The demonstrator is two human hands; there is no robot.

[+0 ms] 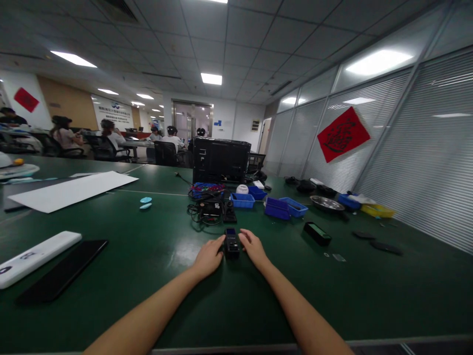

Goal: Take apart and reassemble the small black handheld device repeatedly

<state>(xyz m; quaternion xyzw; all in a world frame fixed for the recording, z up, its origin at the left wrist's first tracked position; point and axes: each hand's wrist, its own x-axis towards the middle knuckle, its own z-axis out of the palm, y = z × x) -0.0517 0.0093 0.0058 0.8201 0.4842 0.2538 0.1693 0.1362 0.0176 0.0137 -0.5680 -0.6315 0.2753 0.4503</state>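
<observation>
A small black handheld device (232,242) with a little screen lies on the green table (148,256) straight ahead of me. My left hand (209,256) rests against its left side with the fingers curled round it. My right hand (253,247) touches its right side, fingers bent toward it. Both forearms reach out from the table's near edge. Just beyond the device lies a tangle of black cables with a small black box (210,209).
A large black case (220,159) stands behind several blue bins (284,207) and a white ball (242,189). A dark oblong device (317,233) and a metal dish (326,202) lie to the right. A white bar (35,256), a black slab (62,270) and a white sheet (72,190) lie left. Seated people work at far desks.
</observation>
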